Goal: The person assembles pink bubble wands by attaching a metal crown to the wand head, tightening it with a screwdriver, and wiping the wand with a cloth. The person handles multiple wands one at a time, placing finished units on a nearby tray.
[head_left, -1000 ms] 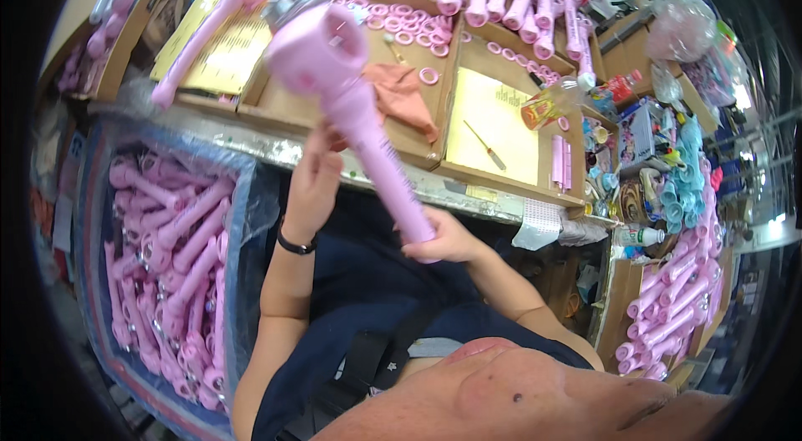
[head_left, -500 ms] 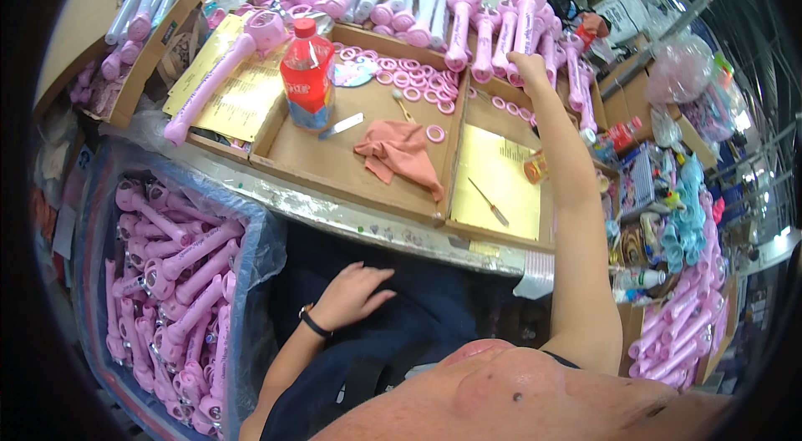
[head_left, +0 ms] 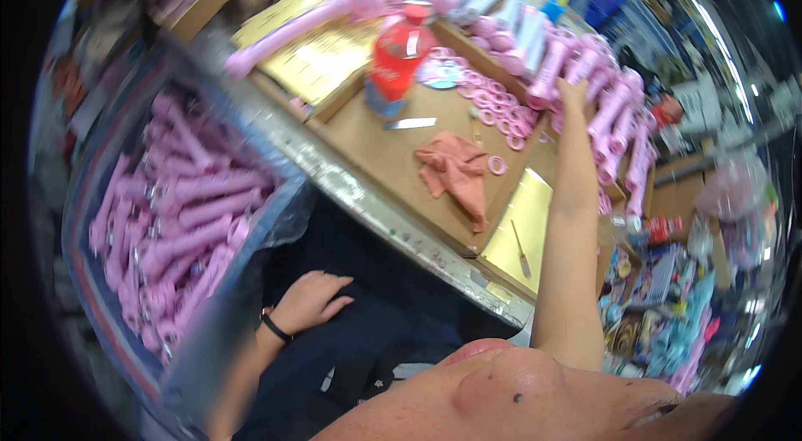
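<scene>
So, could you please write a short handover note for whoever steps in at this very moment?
Left hand: empty, resting open on the lap, below the table edge.
Right hand: arm stretched out to the row of upright pink handles at the far side; whether it grips one cannot be told.
On the bench: pink rings, a pink cloth, a red bottle, one long pink handle lying on yellow sheets.
Bin at left: full of pink handles.
Done: many handles stand in the row. Left: rings lie loose on the bench.
</scene>
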A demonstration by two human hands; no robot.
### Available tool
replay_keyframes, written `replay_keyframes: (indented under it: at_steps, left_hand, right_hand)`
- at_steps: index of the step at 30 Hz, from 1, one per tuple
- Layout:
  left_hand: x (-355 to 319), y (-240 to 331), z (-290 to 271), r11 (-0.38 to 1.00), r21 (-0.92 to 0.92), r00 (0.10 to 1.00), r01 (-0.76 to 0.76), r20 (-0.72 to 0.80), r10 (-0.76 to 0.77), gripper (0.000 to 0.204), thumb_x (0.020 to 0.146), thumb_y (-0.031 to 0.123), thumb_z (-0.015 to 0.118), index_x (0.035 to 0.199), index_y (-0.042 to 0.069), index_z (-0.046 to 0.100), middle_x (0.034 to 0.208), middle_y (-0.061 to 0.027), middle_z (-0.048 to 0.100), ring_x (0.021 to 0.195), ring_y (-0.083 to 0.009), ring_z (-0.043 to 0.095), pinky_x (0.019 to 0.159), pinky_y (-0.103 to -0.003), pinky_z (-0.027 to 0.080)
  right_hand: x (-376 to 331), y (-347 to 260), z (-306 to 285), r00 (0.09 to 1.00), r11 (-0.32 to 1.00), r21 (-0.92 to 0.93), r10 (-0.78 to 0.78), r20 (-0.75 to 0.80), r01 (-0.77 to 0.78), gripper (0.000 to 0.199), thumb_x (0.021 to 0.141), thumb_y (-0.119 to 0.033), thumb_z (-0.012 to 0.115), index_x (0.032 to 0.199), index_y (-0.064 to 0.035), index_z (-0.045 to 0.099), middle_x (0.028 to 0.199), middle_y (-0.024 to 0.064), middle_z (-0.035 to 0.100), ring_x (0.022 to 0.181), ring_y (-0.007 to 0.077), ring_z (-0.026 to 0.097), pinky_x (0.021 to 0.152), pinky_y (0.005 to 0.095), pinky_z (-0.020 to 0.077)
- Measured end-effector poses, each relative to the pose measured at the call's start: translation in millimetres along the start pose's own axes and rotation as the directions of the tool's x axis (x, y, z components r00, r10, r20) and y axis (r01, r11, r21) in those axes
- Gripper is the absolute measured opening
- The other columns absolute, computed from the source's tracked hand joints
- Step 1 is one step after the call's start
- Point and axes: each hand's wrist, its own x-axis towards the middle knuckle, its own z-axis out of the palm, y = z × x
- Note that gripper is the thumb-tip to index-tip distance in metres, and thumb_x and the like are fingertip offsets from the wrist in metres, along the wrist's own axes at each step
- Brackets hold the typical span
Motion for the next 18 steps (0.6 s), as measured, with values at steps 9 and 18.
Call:
replay_keyframes:
  at_steps: [9, 18]
  left_hand:
    - [-56, 4, -48, 0.876, -0.478, 0.997, 0.06, -0.016, -0.077, 0.033, 0.089, 0.02, 0.061, 0.116, 0.002, 0.057, 0.105, -0.0117, 0.064, 0.096, -0.0241, 0.062, 0.084, -0.033, 0.049]
    - [-113, -177, -131, -0.125, -0.988, 0.498, -0.093, 0.062, -0.865, 0.028, 0.094, 0.023, 0.052, 0.11, -0.001, 0.054, 0.101, -0.015, 0.063, 0.094, -0.0249, 0.063, 0.086, -0.033, 0.051]
  right_hand:
    - [-15, 7, -18, 0.915, 0.57, -0.726, -0.341, 0.218, 0.385, 0.051, 0.09, -0.048, 0.045, 0.091, -0.0015, 0.066, 0.095, 0.0206, 0.065, 0.083, 0.0397, 0.063, 0.071, 0.0512, 0.0502]
    - [-120, -38, -93, 0.769, 0.784, 0.013, -0.612, 0.184, 0.621, 0.025, 0.088, -0.016, 0.057, 0.102, 0.0037, 0.063, 0.113, 0.0176, 0.056, 0.103, 0.0305, 0.053, 0.09, 0.037, 0.0402]
